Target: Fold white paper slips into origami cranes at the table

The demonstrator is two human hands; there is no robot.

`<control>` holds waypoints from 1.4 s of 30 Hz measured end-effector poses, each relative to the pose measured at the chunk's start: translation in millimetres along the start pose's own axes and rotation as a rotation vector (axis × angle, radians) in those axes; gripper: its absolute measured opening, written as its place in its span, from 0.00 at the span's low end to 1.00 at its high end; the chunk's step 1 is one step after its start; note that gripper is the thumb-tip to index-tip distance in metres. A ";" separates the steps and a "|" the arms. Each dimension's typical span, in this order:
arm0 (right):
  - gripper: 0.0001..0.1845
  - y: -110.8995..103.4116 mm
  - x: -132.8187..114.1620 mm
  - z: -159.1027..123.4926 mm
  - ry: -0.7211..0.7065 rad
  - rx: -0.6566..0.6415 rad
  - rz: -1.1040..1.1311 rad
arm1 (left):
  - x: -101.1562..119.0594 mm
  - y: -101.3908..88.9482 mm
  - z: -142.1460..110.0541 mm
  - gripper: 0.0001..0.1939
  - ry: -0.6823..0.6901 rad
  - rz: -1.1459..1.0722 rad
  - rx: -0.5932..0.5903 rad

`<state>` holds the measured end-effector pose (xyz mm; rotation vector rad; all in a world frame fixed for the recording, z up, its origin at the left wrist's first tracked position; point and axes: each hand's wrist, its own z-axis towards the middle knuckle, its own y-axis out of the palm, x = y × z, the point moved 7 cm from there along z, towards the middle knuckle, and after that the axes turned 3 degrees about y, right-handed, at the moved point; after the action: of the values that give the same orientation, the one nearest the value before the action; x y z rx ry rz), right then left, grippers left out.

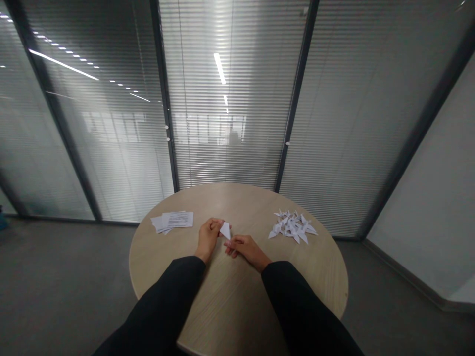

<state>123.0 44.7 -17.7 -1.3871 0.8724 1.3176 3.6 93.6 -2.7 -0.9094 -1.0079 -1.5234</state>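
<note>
Squinting at the small white folded paper triangle (pixel 224 230), we see its near edge hidden by the curled left hand (pixel 209 238), which grips it just above the pale wooden round table (pixel 222 198). We cannot tell whether the loosely bent right hand (pixel 247 249) touches it. A stack of printed white sheets (pixel 174 221) and a heap of white folded paper pieces (pixel 293 227) lie on either side.

No legible text, label, brand or number anywhere in the frame. Printed lines on the stacked white paper sheets (pixel 177 220), left of centre on the round wooden table (pixel 222 202): too small to read.
</note>
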 end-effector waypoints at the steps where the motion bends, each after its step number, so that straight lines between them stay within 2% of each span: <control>1: 0.22 0.6 -0.8 -0.6 0.005 -0.006 0.015 | 0.7 -0.1 0.1 0.21 0.010 0.008 -0.001; 12: 0.22 3.3 1.9 -1.2 0.029 -0.052 0.067 | -0.2 -2.1 2.1 0.19 0.040 0.052 0.011; 21: 0.20 -1.7 5.5 2.0 0.008 0.000 0.084 | 0.9 2.2 -0.4 0.19 0.014 0.017 -0.029; 30: 0.16 -1.6 4.0 0.1 0.006 -0.011 0.108 | 1.1 1.0 -0.3 0.19 0.004 0.011 -0.020; 38: 0.16 -6.6 6.4 4.3 -0.017 0.037 0.107 | 0.5 2.0 0.4 0.19 0.006 0.032 -0.029; 42: 0.14 -12.9 5.8 6.3 -0.060 0.114 0.096 | 0.0 5.3 0.0 0.18 0.001 0.037 -0.061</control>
<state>134.5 54.7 -20.6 -1.2243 0.9685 1.3542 8.8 93.1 -2.0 -0.9647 -0.9433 -1.5304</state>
